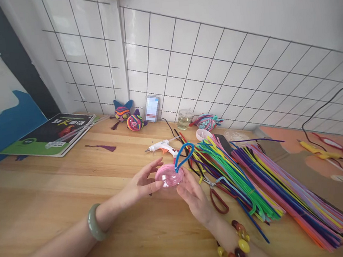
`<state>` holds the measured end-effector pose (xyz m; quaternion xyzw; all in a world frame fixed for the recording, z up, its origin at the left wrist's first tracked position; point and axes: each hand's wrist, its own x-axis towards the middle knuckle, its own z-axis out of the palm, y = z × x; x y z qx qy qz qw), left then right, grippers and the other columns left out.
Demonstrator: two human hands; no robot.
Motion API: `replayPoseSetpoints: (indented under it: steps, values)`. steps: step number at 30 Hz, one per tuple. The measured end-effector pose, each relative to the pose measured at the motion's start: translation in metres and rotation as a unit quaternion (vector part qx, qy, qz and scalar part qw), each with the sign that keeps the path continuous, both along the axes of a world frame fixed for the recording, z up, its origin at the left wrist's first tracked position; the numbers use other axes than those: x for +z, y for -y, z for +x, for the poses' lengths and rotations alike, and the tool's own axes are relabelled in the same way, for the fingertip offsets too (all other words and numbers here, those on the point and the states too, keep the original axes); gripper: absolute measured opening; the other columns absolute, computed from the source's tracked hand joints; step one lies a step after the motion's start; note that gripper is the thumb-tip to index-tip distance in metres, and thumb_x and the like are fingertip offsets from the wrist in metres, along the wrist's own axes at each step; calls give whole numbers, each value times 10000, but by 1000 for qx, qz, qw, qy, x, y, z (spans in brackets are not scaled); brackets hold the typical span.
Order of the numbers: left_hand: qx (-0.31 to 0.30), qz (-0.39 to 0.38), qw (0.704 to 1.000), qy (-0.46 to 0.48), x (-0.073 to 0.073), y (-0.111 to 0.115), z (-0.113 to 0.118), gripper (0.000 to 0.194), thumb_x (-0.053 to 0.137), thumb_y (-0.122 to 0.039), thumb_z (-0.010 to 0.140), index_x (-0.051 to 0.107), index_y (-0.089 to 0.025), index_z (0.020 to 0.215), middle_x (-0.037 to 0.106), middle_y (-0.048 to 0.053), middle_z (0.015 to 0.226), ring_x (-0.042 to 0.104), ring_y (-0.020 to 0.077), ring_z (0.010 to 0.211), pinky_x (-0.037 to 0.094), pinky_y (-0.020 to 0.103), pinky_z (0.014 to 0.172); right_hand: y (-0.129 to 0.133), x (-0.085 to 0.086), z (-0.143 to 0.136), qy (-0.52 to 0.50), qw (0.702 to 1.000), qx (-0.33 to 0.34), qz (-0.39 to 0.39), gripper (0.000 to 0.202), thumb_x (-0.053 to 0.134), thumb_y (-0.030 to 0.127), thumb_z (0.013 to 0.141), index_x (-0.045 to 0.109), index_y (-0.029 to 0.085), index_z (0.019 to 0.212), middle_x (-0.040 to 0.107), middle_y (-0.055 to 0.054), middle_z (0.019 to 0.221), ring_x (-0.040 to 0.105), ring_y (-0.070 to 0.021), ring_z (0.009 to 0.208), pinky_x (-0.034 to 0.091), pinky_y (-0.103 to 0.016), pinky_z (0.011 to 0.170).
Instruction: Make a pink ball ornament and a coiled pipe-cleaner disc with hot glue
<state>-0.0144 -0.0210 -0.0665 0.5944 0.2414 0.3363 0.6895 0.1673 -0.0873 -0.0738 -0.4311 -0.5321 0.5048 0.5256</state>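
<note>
The fingers of the left hand [148, 181] and right hand [194, 197] grip a pink ball [169, 175] between them, above the surface [125, 246]. A blue loop [185, 156] stands up from its right side. Scissors [216, 195] lie just right, beside pipe cleaners [243, 178]; a glue gun [163, 147] lies beyond.

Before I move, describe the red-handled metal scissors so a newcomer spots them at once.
On the pale wooden table, find the mostly green pipe-cleaner bundle to the right of the hands. Just left of that bundle, beside the right hand, lie the red-handled metal scissors, partly among loose stems. Their smooth, dark red finger loop sets them apart from the fuzzy stems.
</note>
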Motion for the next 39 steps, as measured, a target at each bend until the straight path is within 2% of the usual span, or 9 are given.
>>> replayPoseSetpoints:
  steps: [3,7,10,14,20,26,33,37,39]
  values:
    - [45,20,999,-8,1,2,1,521,590,-308,765,427,-277,1259,421,74,1324,480,265,1102,416,382,884,0,-5,-2,-3,1000,9,23,569,576,386,784,333,256,1282,421,-62,1333,374,-233,1232,326,-405,1014]
    - [211,67,975,-3,2,-4,-2,246,471,-356,833,621,-192,937,590,64,1070,546,199,952,423,341,863,-1,-9,-2,19,999,0,36,530,572,334,799,332,257,1265,440,-68,1312,412,-220,1203,335,-395,1004]
    - [321,92,943,4,2,-15,-7,247,484,-370,820,611,-161,782,607,51,850,552,165,813,449,299,770,-2,-12,-1,26,999,9,35,533,569,331,800,325,248,1267,466,-80,1283,453,-225,1165,353,-403,986]
    - [398,89,913,-24,2,-27,-12,191,627,-337,715,601,-147,724,604,17,704,543,127,670,443,250,673,-3,-17,0,32,998,15,43,567,589,320,788,313,248,1277,468,-87,1278,468,-228,1149,354,-412,980]
    - [363,87,928,15,0,-28,-12,261,669,-279,679,582,-163,897,651,26,778,603,148,761,465,277,731,-3,-18,-1,36,998,12,51,573,593,338,779,323,239,1274,469,-92,1278,474,-231,1145,369,-400,971]
    - [335,88,938,-13,-4,-26,-10,236,660,-297,688,614,-158,873,649,33,781,600,146,735,473,276,719,-3,-19,0,122,990,-27,62,626,614,375,749,327,208,1281,473,-105,1272,467,-249,1149,380,-409,962]
    - [319,141,934,-76,-2,-22,-10,247,540,-341,783,625,-161,930,558,-14,620,521,113,610,440,237,614,-2,-22,3,204,973,-68,84,629,650,353,717,357,220,1258,484,-92,1253,481,-248,1126,396,-404,947]
    - [250,255,927,-113,3,-11,-7,184,564,-330,773,635,-167,726,578,15,642,520,130,636,431,254,619,-3,-20,2,205,973,-64,81,638,639,351,728,336,213,1272,486,-99,1252,486,-242,1122,403,-398,940]
    - [164,325,926,-101,6,-6,-4,129,616,-299,738,665,-180,752,605,47,726,544,161,732,440,291,697,-3,-19,2,211,972,-63,84,635,637,351,729,336,214,1271,488,-98,1249,483,-243,1124,399,-404,944]
